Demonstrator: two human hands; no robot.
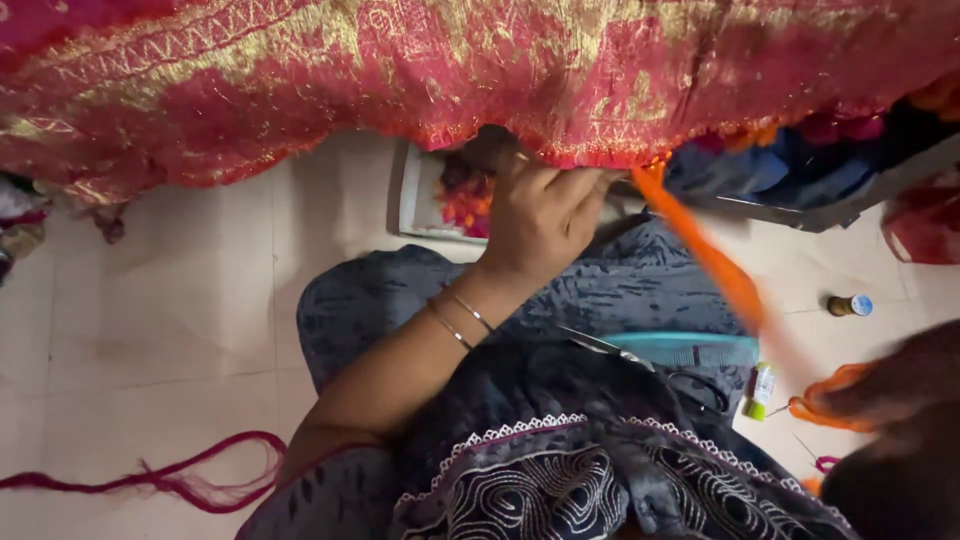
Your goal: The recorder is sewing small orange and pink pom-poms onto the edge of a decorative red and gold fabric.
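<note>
Left hand (545, 215) pinches the red-gold sari hem (590, 150) at 12 o'clock, blurred right hand (900, 400) at 4 o'clock grasps taut orange thread (715, 260); overpull likely snaps it, and scissors (640, 362) could slide off lap.

Red fabric (400, 70) gold-patterned; orange thread (715, 260); teal comb (690, 350); dark dress (560, 470) (white swirl embroidery).

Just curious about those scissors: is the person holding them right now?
No, the scissors lie on the person's lap beside a teal comb, while the left hand grips the red fabric's edge.
</note>
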